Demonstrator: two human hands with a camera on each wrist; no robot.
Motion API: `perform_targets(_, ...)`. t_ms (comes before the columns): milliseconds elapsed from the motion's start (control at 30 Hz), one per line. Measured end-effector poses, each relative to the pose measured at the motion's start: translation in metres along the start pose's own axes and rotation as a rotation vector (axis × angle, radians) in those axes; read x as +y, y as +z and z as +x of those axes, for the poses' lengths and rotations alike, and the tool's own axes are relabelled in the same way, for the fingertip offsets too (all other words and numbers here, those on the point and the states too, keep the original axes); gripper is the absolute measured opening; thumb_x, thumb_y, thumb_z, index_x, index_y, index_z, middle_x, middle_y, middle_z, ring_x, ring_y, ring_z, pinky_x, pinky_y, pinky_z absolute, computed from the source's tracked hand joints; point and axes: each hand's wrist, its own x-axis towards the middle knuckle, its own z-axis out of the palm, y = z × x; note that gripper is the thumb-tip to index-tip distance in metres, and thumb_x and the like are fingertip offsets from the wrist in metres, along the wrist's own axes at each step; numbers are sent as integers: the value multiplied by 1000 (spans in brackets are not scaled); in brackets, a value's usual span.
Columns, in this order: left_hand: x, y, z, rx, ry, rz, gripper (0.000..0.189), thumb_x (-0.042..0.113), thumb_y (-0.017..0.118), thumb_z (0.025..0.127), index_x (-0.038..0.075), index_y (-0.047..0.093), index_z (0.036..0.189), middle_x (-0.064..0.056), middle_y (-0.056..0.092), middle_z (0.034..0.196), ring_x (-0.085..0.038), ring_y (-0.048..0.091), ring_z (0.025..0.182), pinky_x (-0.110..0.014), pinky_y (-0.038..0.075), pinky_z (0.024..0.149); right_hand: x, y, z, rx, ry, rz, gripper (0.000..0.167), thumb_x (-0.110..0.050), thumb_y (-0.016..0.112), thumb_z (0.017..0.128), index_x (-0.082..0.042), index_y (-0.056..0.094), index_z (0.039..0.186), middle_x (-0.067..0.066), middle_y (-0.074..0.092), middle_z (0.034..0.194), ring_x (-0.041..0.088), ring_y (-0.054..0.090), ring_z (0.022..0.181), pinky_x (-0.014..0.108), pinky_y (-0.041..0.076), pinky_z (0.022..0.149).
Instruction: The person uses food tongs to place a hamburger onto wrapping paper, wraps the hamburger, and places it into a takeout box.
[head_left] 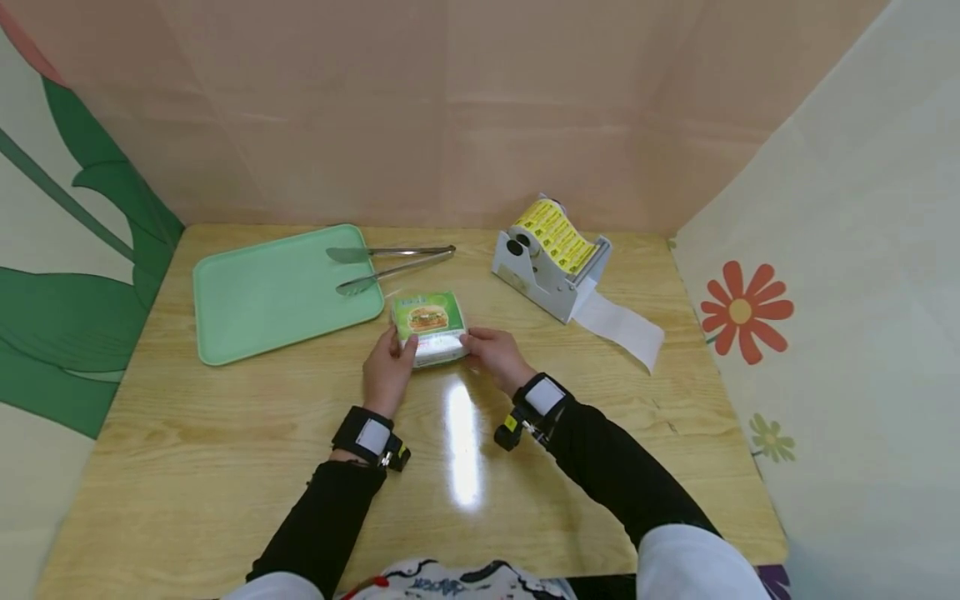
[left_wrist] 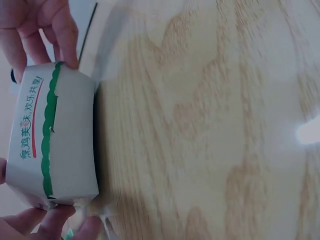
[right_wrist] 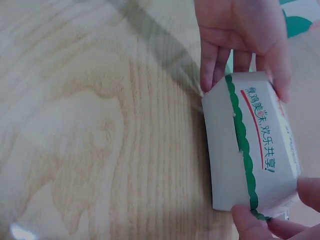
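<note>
A closed burger box [head_left: 429, 321] with a green top and a burger picture sits on the table, held between both hands. My left hand [head_left: 388, 372] grips its left end, thumb on the upper front edge. The opposite end is pinched by my right hand [head_left: 498, 357]. In the left wrist view the white side of the burger box [left_wrist: 60, 130] shows a green scalloped band and red-underlined lettering. The right wrist view has the same side of the burger box [right_wrist: 250, 145], with fingers at both ends.
Behind and left lies a mint-green tray [head_left: 277, 300], with metal tongs [head_left: 408, 258] resting partly on its right end. Right of the box stands a grey label dispenser [head_left: 536, 271] with a yellow label roll [head_left: 555, 233]; its white backing strip [head_left: 622, 329] trails onto the wooden table [head_left: 600, 400].
</note>
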Motion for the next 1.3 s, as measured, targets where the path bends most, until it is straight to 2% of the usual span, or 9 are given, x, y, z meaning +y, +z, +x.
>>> perform_targets(200,-3,0,2,-41,15,75,63,45,51,95,9,38,145,-17,55,132,-31,54,116,-45,44,97,2,1,1,18,39,-35,42,-12,57,94,5,49,132,22,55,130,28,57,115,38,46,100)
perform_targets(367,-6,1,6,-88,109,180,61,39,43,100,0,31,146,-29,52,128,-37,50,115,-48,40,99,4,1,3,-19,-10,-248,42,-15,54,96,6,51,131,23,57,128,27,59,110,38,48,96)
perform_targets(500,-7,2,9,-100,134,136,58,31,44,100,-5,31,144,-31,45,132,-39,45,121,-49,37,103,5,-2,4,-26,-134,-498,42,-17,58,93,7,55,127,23,58,127,31,58,113,38,49,94)
perform_targets(633,-6,1,9,-105,139,113,60,29,52,97,-5,34,143,-27,50,131,-38,49,121,-47,40,102,5,-2,3,-36,-210,-592,64,-16,62,88,6,35,142,23,41,144,36,49,125,39,45,100)
perform_targets(733,-7,1,6,-130,156,128,63,29,55,95,-3,32,145,-26,55,127,-37,55,116,-46,43,98,6,-1,0,-35,-233,-656,72,-22,59,93,5,20,147,24,33,148,37,45,128,42,42,103)
perform_targets(867,-14,2,0,-166,190,179,61,28,52,97,-1,30,146,-26,56,114,-35,54,103,-47,44,90,14,2,-4,18,-279,-807,67,-30,53,97,8,25,145,28,50,134,36,54,119,42,46,97)
perform_targets(933,-18,3,-2,-177,200,201,60,28,49,98,-1,29,146,-25,52,115,-35,52,103,-48,43,90,19,4,-5,35,-297,-826,66,-27,53,97,9,26,144,28,57,124,35,59,110,41,50,89)
perform_targets(1067,-24,3,-2,-177,200,179,60,29,47,99,-3,28,146,-27,45,131,-37,49,118,-49,39,101,25,10,-5,56,-326,-821,65,-26,54,96,10,28,143,27,62,114,32,62,95,38,52,77)
perform_targets(1300,-28,0,-2,-208,174,159,61,28,47,99,-4,26,146,-28,41,136,-38,44,125,-49,35,106,32,11,0,39,-308,-783,63,-27,53,97,6,28,145,28,53,130,35,58,112,41,50,89)
